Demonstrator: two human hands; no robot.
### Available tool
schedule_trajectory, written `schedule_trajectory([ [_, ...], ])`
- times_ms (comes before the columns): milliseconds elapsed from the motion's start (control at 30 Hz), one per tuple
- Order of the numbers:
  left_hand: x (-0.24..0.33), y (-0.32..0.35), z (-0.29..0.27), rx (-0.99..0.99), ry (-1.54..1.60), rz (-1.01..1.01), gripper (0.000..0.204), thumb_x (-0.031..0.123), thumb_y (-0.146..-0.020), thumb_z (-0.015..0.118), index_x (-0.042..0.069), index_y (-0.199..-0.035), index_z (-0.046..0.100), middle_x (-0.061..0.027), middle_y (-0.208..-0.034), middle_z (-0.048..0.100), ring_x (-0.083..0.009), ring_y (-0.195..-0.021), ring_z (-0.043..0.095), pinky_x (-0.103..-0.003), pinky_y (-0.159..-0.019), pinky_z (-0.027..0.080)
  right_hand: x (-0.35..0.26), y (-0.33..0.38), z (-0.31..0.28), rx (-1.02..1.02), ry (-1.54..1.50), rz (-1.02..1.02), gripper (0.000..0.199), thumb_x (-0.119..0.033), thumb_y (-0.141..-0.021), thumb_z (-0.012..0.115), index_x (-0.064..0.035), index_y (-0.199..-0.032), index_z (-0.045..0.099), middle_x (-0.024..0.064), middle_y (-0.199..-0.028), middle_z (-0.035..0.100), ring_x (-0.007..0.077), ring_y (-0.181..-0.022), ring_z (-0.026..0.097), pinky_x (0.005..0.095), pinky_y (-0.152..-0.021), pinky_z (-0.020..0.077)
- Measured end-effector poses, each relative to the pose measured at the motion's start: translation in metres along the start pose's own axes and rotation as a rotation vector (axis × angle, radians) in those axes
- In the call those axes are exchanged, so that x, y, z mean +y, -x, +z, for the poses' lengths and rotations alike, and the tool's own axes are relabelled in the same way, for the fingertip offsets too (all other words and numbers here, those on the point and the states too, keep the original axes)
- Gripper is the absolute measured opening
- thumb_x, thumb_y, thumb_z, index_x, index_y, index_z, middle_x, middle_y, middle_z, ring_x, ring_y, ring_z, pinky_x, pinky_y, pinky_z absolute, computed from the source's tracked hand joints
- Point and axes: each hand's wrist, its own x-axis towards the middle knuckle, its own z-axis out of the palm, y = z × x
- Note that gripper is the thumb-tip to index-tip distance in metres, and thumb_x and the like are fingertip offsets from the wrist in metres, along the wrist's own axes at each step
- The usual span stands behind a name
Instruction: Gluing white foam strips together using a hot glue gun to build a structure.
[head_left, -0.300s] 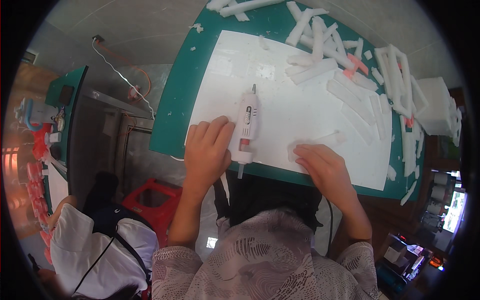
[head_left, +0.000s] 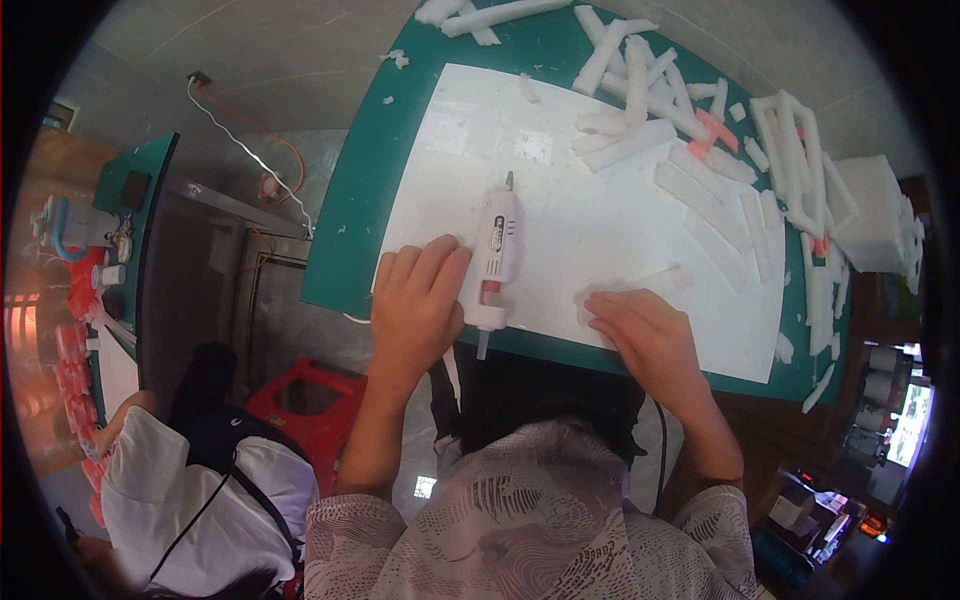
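A white foam sheet [head_left: 600, 200] lies on a green cutting mat [head_left: 360, 200]. On the sheet's near edge rests a white pen-shaped power tool [head_left: 495, 250] with a metal tip pointing away from me and a cord at its near end. My left hand [head_left: 415, 305] lies flat on the sheet, fingers against the tool's left side. My right hand [head_left: 645, 335] presses flat on the sheet to the right, fingertips beside a small foam piece [head_left: 655, 275]. Neither hand grips anything.
Several cut white foam strips [head_left: 640, 140] and a few pink bits [head_left: 715, 130] are scattered over the far and right part of the mat. A foam block [head_left: 870, 215] sits at the right. Another person [head_left: 190, 490] and a red stool [head_left: 310, 405] are at lower left.
Both hands stay flat on the sheet in nearly the same places. The tool has not visibly moved.
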Motion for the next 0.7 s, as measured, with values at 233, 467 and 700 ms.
schedule_trajectory([
  [233, 0.001, -0.001, -0.001, 0.014, 0.01, 0.001, 0.043, -0.003, -0.058, 0.06, 0.001, -0.101, 0.063, -0.0077, -0.105, 0.063, -0.0251, -0.08, 0.055, -0.038, -0.07, 0.04, 0.004, 0.0, 0.002, 0.028, 0.003, -0.036, 0.019, -0.003, -0.079, 0.071, -0.0038, -0.098, 0.069, 0.008, -0.098, 0.071, 0.0245, -0.084, 0.067, 0.0332, -0.066, 0.0557],
  [467, 0.0, -0.001, 0.0, 0.012, 0.011, -0.002, 0.043, -0.003, -0.058, 0.059, 0.001, -0.101, 0.063, -0.0079, -0.105, 0.063, -0.0252, -0.08, 0.055, -0.038, -0.07, 0.039, 0.012, 0.004, 0.006, 0.051, -0.004, -0.056, 0.016, -0.004, -0.076, 0.073, -0.0056, -0.091, 0.071, 0.007, -0.099, 0.072, 0.0227, -0.082, 0.067, 0.0323, -0.062, 0.055],
  [700, 0.0, 0.0, 0.0, 0.013, 0.009, 0.002, 0.044, -0.004, -0.057, 0.058, 0.0, -0.101, 0.063, -0.0086, -0.106, 0.063, -0.0257, -0.08, 0.055, -0.038, -0.071, 0.04, 0.012, 0.008, 0.008, 0.078, -0.05, -0.023, 0.013, -0.003, -0.074, 0.073, -0.0073, -0.087, 0.072, 0.0053, -0.107, 0.071, 0.0211, -0.083, 0.067, 0.0309, -0.061, 0.0545],
])
